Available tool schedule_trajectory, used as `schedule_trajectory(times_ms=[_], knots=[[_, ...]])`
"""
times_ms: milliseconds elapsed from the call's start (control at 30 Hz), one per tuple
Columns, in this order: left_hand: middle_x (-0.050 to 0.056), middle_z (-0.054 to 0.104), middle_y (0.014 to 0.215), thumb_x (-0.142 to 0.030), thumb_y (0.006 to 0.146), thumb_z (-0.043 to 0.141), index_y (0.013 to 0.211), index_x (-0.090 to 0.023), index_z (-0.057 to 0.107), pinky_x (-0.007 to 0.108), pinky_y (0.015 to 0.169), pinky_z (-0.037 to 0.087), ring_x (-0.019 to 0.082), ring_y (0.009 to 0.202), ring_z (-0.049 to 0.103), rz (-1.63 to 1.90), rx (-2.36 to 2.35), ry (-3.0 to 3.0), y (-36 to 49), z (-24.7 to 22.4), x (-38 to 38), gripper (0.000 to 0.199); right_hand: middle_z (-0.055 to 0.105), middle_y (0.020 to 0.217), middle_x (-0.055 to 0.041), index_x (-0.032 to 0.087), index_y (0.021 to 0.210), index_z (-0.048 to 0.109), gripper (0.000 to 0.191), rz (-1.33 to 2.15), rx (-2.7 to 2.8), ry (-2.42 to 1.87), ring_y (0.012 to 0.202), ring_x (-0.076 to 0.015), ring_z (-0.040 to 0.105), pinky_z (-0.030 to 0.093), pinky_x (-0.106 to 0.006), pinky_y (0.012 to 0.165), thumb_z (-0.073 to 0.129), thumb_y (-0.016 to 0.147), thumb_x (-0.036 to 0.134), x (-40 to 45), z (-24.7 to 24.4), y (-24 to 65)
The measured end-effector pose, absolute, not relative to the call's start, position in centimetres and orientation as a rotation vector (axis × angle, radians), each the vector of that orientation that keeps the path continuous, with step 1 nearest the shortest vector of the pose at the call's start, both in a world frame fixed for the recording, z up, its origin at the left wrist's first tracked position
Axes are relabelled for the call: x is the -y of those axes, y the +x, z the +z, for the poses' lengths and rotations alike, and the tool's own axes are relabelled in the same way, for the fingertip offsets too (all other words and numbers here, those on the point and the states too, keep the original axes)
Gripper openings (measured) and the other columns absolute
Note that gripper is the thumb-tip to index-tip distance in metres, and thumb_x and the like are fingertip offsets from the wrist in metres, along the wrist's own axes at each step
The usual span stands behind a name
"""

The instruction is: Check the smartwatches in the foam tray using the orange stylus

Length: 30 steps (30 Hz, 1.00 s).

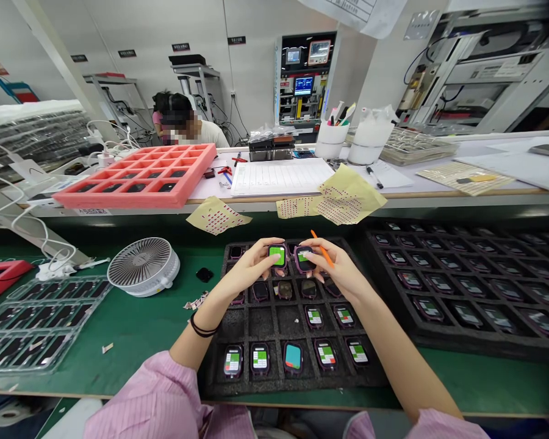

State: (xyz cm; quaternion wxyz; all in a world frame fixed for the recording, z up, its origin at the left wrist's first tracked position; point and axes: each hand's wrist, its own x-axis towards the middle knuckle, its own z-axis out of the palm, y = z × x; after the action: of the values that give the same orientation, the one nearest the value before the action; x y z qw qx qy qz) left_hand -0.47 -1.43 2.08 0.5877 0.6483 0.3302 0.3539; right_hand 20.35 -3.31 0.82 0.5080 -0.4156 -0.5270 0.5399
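Note:
My left hand (256,263) is closed on a smartwatch (277,256) with a lit green screen, the thumb lying on its face. In my right hand (333,265) is a second smartwatch (304,258), its screen partly green and white; an orange stick-like tool (322,249) is held in the same fingers. Both watches are side by side above a black foam tray (260,324). Several watches with lit screens lie in its front compartments, among them one with a teal screen (293,357). Darker watches fill the row below my hands.
Another foam tray (423,334) full of watches stands at the right. A white fan (143,266) and a clear plastic tray of dark parts (50,323) are at the left. On the shelf are a pink foam tray (183,194), paper sheets and pen cups. A person (205,133) sits beyond.

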Motion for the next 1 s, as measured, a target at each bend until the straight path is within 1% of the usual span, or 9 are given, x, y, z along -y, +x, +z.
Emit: schedule_trajectory(times_ms=[67, 133, 300, 367, 467, 533, 800, 867, 1000], knots=[[0.004, 0.063, 0.09, -0.045, 0.088, 0.053, 0.118, -0.018, 0.053, 0.018, 0.047, 0.035, 0.011, 0.065, 0.064, 0.836, -0.822, 1.505, -0.37, 2.34, 1.49, 0.04, 0.058, 0.072, 0.0016, 0.018, 0.094, 0.063, 0.035, 1.289, 1.272, -1.01, 0.048, -0.0091, 0.058, 0.035, -0.018, 0.037, 0.072, 0.072, 0.043, 3.36, 0.75, 20.24], [0.003, 0.064, 0.082, -0.048, 0.088, 0.053, 0.109, -0.017, 0.056, 0.018, 0.045, 0.033, 0.008, 0.057, 0.059, 0.842, -0.874, 1.493, -0.17, 2.47, 1.54, 0.038, 0.057, 0.07, 0.0018, 0.018, 0.092, 0.064, 0.034, 1.28, 1.264, -1.022, 0.047, -0.0092, 0.057, 0.035, -0.019, 0.037, 0.07, 0.073, 0.045, 3.43, 0.7, 20.08], [0.0, 0.061, 0.07, -0.051, 0.079, 0.064, 0.093, -0.017, 0.056, 0.018, 0.046, 0.04, 0.009, 0.056, 0.055, 0.863, -0.922, 1.463, 0.39, 2.37, 1.61, 0.037, 0.057, 0.069, 0.0018, 0.018, 0.091, 0.065, 0.034, 1.286, 1.268, -1.037, 0.046, -0.0096, 0.057, 0.034, -0.02, 0.036, 0.069, 0.074, 0.046, 3.45, 0.53, 19.85], [0.0, 0.062, 0.071, -0.052, 0.081, 0.06, 0.095, -0.017, 0.057, 0.017, 0.044, 0.038, 0.008, 0.053, 0.054, 0.86, -0.915, 1.456, 0.42, 2.29, 1.56, 0.038, 0.057, 0.069, 0.0016, 0.018, 0.092, 0.065, 0.034, 1.29, 1.276, -1.037, 0.047, -0.0099, 0.057, 0.034, -0.02, 0.036, 0.069, 0.074, 0.046, 3.4, 0.41, 19.89], [0.002, 0.065, 0.076, -0.053, 0.086, 0.053, 0.103, -0.017, 0.058, 0.016, 0.04, 0.03, 0.007, 0.05, 0.056, 0.854, -0.889, 1.47, 0.26, 2.2, 1.44, 0.04, 0.056, 0.064, 0.0026, 0.018, 0.092, 0.066, 0.034, 1.283, 1.277, -1.047, 0.046, -0.0102, 0.056, 0.035, -0.021, 0.036, 0.068, 0.075, 0.048, 3.34, 0.25, 20.01], [0.003, 0.066, 0.078, -0.053, 0.086, 0.053, 0.105, -0.017, 0.058, 0.016, 0.039, 0.027, 0.008, 0.051, 0.057, 0.853, -0.875, 1.485, 0.17, 2.13, 1.37, 0.041, 0.056, 0.063, 0.0027, 0.019, 0.091, 0.066, 0.033, 1.274, 1.275, -1.054, 0.044, -0.0098, 0.055, 0.035, -0.021, 0.036, 0.067, 0.076, 0.048, 3.33, 0.2, 20.06], [0.004, 0.065, 0.08, -0.054, 0.084, 0.056, 0.106, -0.017, 0.057, 0.016, 0.039, 0.026, 0.008, 0.051, 0.058, 0.841, -0.869, 1.488, 0.11, 1.99, 1.26, 0.044, 0.056, 0.064, 0.0018, 0.02, 0.088, 0.066, 0.031, 1.269, 1.275, -1.067, 0.045, -0.0105, 0.055, 0.035, -0.022, 0.035, 0.068, 0.075, 0.049, 3.25, 0.42, 20.07], [0.004, 0.065, 0.081, -0.054, 0.084, 0.055, 0.107, -0.017, 0.056, 0.016, 0.039, 0.027, 0.008, 0.052, 0.058, 0.839, -0.874, 1.491, 0.04, 2.05, 1.28, 0.044, 0.059, 0.071, 0.0005, 0.02, 0.093, 0.065, 0.032, 1.297, 1.3, -1.042, 0.048, -0.0106, 0.057, 0.037, -0.021, 0.036, 0.069, 0.075, 0.046, 3.25, 0.5, 20.25], [0.003, 0.062, 0.082, -0.048, 0.086, 0.055, 0.111, -0.018, 0.055, 0.016, 0.041, 0.029, 0.008, 0.056, 0.06, 0.862, -0.897, 1.492, -0.17, 2.23, 1.39, 0.039, 0.061, 0.095, -0.0045, 0.021, 0.105, 0.062, 0.041, 1.367, 1.368, -0.957, 0.062, -0.0136, 0.063, 0.041, -0.02, 0.038, 0.075, 0.071, 0.038, 3.31, 0.58, 20.69]])
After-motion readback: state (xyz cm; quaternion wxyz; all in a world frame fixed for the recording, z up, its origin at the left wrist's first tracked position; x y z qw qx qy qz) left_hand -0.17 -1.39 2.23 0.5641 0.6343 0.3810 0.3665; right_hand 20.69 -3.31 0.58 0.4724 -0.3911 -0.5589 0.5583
